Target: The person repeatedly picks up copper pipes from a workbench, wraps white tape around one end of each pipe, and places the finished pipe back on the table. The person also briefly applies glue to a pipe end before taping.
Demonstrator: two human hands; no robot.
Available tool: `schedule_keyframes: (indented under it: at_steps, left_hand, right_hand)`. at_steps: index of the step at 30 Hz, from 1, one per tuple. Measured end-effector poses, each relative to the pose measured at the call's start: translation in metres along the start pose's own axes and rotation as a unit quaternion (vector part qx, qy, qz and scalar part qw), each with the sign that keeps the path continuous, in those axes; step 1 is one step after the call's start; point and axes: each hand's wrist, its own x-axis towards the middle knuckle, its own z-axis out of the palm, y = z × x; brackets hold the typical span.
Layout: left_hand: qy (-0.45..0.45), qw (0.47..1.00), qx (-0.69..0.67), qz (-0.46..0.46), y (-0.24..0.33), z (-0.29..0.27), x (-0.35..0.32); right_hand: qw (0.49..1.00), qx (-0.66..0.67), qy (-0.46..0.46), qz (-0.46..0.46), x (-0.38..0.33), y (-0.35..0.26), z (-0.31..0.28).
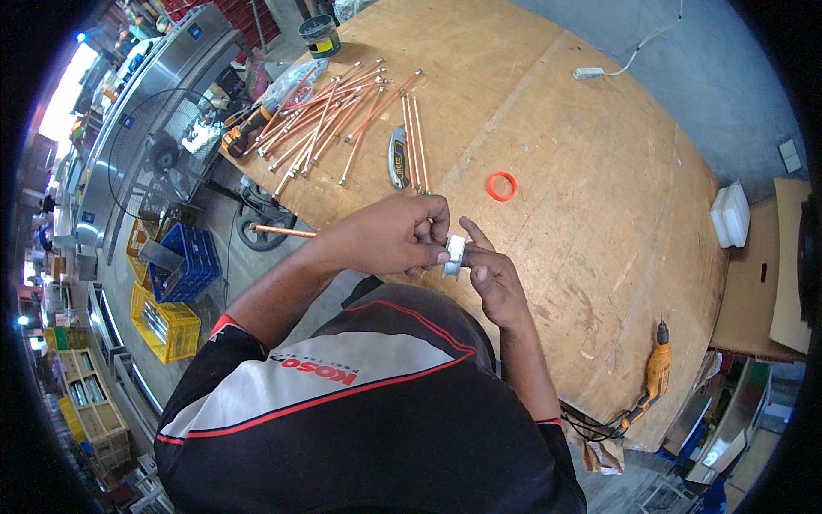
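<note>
My left hand (396, 233) is closed, its fingers curled and its thumb against a roll of white tape (455, 255). A thin copper tube (285, 230) sticks out to the left behind my left wrist, in line with these fingers; its other end is hidden in the hand. My right hand (498, 283) grips the tape roll from the right, with one finger pointing into it and another raised. An orange-red plastic ring (502, 186) lies on the wooden table (591, 206) beyond my right hand.
Several copper tubes with metal end fittings (321, 116) lie heaped at the far left. Beside a utility knife (398, 157) are a few more. An orange power drill (658, 373) rests near the right edge. A dark bucket (319, 36) and a fan (164, 152) stand left.
</note>
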Motion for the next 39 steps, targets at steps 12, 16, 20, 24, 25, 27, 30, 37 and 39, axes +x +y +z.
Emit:
schedule_keyframes:
  at_steps: [12, 16, 20, 24, 25, 27, 30, 37, 39]
  left_hand:
    - [-0.089, 0.992, -0.058, -0.067, 0.003, 0.005, -0.004]
    - [-0.076, 0.995, -0.031, -0.060, -0.002, 0.011, -0.004]
    - [-0.049, 0.998, -0.009, -0.037, -0.013, 0.018, -0.001]
    - [-0.025, 0.999, -0.021, -0.034, -0.012, 0.021, 0.001]
    - [-0.025, 0.999, -0.028, -0.029, -0.012, 0.021, 0.001]
    - [-0.022, 0.999, -0.041, -0.018, -0.015, 0.021, 0.001]
    - [0.008, 0.997, -0.076, 0.009, -0.018, 0.023, 0.003]
    - [0.079, 0.992, -0.100, -0.011, -0.025, 0.018, 0.009]
    - [0.096, 0.988, -0.124, -0.008, -0.023, 0.016, 0.008]
  right_hand:
    - [0.988, 0.111, 0.010, 0.110, -0.013, 0.009, 0.004]
    - [0.986, 0.141, -0.018, 0.086, -0.009, -0.005, -0.002]
    - [0.993, 0.089, 0.004, 0.079, -0.010, -0.006, 0.001]
    - [0.995, 0.031, 0.032, 0.094, -0.008, -0.009, 0.001]
    - [0.993, 0.028, 0.040, 0.103, -0.008, -0.008, 0.001]
    - [0.989, 0.062, 0.048, 0.127, -0.008, -0.009, 0.003]
    - [0.989, 0.062, 0.044, 0.127, -0.009, -0.011, 0.004]
    - [0.994, 0.063, 0.000, 0.088, -0.010, -0.022, 0.003]
    - [0.991, 0.093, -0.003, 0.092, -0.011, -0.021, 0.002]
